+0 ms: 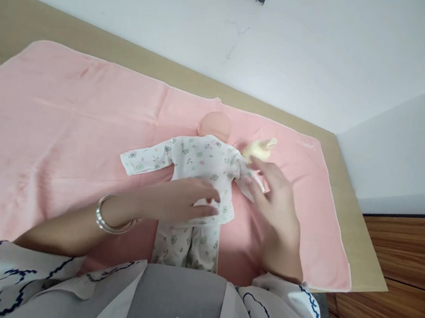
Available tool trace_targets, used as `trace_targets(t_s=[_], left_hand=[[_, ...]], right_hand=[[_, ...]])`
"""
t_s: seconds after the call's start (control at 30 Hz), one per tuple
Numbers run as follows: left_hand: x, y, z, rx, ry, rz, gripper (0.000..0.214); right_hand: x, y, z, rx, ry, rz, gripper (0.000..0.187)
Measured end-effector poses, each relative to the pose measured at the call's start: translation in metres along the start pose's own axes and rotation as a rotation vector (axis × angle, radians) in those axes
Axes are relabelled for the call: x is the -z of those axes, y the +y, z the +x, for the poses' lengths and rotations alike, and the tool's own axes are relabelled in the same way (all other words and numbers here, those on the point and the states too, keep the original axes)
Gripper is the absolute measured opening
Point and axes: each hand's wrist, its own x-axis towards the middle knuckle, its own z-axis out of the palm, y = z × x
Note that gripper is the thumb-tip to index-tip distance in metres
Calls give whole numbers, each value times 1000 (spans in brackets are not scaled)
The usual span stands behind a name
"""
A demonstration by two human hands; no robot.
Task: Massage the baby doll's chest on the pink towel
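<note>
A baby doll (215,125) lies stretched out on a pink blanket, its smooth bald head toward the wall. It wears a white printed shirt (197,159) and matching trousers (173,244). My left hand (188,200) hovers over or rests on the lower shirt, fingers slightly apart and nothing seen in them; I cannot tell whether it touches the cloth. Beside the doll's right-hand sleeve (248,181) is my right hand (277,203), thumb and forefinger spread, partly covering the cuff. Just beyond those fingers sits a pale yellow object (258,149) with a narrow tip.
The pink blanket (88,97) spreads over a light wooden table (348,191), with some wrinkles. A white wall (154,28) rises behind the table's far edge. Brown wood-grain panels (410,255) stand beyond the right edge.
</note>
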Motion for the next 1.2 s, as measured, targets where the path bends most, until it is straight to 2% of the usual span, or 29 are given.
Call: trace_targets(t_s=[0.07,0.13,0.23,0.3,0.37,0.57,0.8,0.93,1.07,1.2], left_hand=[[-1,2,16,78,65,-262,42],[-4,-1,38,86,165,-653,50],[-9,-1,74,160,173,-1298,74],[-10,2,95,199,193,-1550,82],[-11,4,110,206,201,-1686,83],[-19,2,131,164,134,-1802,84],[-16,9,132,166,143,-1770,76],[-15,16,111,153,124,-1704,75],[-13,26,79,55,71,-1669,74],[-6,31,54,-3,46,-1570,76]], right_hand=[[0,13,3,-19,226,-75,49],[-6,27,8,-42,292,-128,58],[-17,46,16,-81,219,-151,68],[-22,56,21,-100,161,-161,70],[-27,62,25,-122,117,-169,69],[-34,61,28,-129,91,-254,56],[-35,52,25,-145,90,-277,56],[-36,43,21,-144,110,-204,59],[-45,18,15,33,77,-167,66],[-57,-5,9,83,70,-180,73]])
